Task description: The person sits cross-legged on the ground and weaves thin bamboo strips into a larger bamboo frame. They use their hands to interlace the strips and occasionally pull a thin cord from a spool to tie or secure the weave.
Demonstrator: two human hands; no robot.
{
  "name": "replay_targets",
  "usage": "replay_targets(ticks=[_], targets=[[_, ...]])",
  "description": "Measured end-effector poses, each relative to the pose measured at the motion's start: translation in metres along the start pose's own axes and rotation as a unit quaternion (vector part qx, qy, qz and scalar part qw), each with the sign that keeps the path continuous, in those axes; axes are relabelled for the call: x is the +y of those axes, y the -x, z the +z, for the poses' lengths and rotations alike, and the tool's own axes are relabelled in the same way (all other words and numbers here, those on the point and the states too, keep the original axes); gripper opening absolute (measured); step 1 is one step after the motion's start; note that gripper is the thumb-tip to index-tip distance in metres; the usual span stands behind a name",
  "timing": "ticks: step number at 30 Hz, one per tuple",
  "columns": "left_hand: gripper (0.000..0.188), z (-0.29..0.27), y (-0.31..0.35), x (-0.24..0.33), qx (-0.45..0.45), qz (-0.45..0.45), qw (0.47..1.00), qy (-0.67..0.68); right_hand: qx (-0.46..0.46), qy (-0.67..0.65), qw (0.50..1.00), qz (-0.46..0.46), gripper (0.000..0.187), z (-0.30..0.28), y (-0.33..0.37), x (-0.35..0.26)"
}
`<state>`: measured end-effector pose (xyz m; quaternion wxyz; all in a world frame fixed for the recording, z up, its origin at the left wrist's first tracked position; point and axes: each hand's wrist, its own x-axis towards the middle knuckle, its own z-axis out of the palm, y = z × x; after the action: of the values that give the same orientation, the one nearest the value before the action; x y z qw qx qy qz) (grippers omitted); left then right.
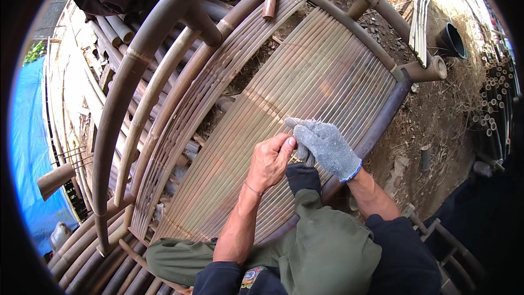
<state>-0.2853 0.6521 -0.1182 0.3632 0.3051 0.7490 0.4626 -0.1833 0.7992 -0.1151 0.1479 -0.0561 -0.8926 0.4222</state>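
My left hand (267, 163) is bare, with a thin band at the wrist. Its thumb and index finger pinch together right beside the fingertips of my right hand. On my right hand (330, 148) is a grey knitted glove with a blue hem; its fingers are bent and pressed together, pointing left. Whatever lies between the fingertips is too small or hidden to make out. Both hands are above a bamboo seat (305, 71) of long, thin slats, and my legs in dark green trousers rest over its near part.
Thick curved bamboo rails (125, 82) rise at the left. A tool with a taped, wooden-ended handle (269, 5) lies at the far edge. Pale strips (419, 27) lean over the right corner, near a black bucket (452, 41). Stacked poles (495, 95) and a blue tarp (30, 147) flank the work.
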Motion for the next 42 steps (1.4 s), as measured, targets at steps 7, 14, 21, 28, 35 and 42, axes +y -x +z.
replay_targets(ticks=[7,14,21,28,35,42], targets=[[0.024,-0.006,0.005,0.01,-0.028,-0.032,0.995,-0.095,-0.087,-0.215,0.947,0.222,0.037,0.003,0.012,0.003],[0.031,-0.017,0.003,0.032,0.136,0.054,0.982,-0.118,-0.115,-0.184,0.952,0.217,0.028,0.008,0.024,0.01],[0.025,-0.009,-0.024,0.012,0.006,-0.017,0.995,0.102,-0.051,-0.097,0.993,0.035,0.03,0.018,0.032,0.009],[0.025,-0.012,-0.023,0.013,-0.036,-0.041,0.977,0.207,-0.065,-0.042,0.997,-0.025,0.027,0.006,0.023,0.003],[0.022,-0.013,-0.025,-0.002,-0.012,0.023,0.99,0.135,-0.204,-0.349,0.866,0.294,0.049,-0.006,0.032,0.014],[0.021,-0.105,-0.015,-0.05,0.237,-0.081,0.941,0.227,0.169,0.204,0.815,0.515,0.058,-0.088,0.082,0.153]])
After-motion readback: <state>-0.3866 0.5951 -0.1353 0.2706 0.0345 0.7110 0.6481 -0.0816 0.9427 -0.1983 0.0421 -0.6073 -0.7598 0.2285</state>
